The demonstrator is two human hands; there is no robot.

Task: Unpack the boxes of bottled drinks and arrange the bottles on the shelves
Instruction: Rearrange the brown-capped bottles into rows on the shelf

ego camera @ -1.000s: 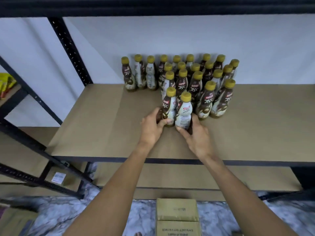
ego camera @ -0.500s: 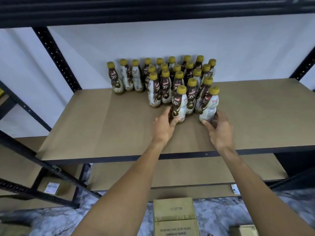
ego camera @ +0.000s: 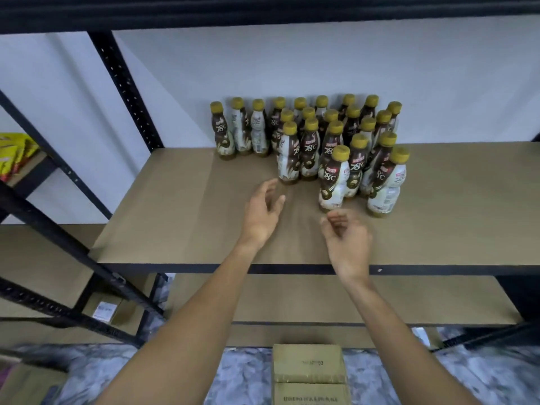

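Observation:
Several brown-and-white drink bottles with gold caps [ego camera: 309, 141] stand clustered at the back of the tan shelf board [ego camera: 181, 217]. The two nearest bottles stand in front: one [ego camera: 333, 182] at the centre and one [ego camera: 385, 185] to its right. My left hand [ego camera: 263, 211] hovers over the shelf with relaxed fingers, left of the front bottles and touching none. My right hand [ego camera: 347, 238] hangs just below the centre front bottle, fingers loosely curled, holding nothing.
Black perforated uprights [ego camera: 125, 89] frame the rack, and a lower shelf board [ego camera: 292, 299] lies beneath. A closed cardboard box [ego camera: 308, 372] sits on the marbled floor below my arms. Another rack at the left holds yellow packets [ego camera: 14, 153] and a labelled box [ego camera: 103, 311].
Both hands have let go of the two front bottles and pulled back toward me. The bottles now stand alone at the front right of the cluster.

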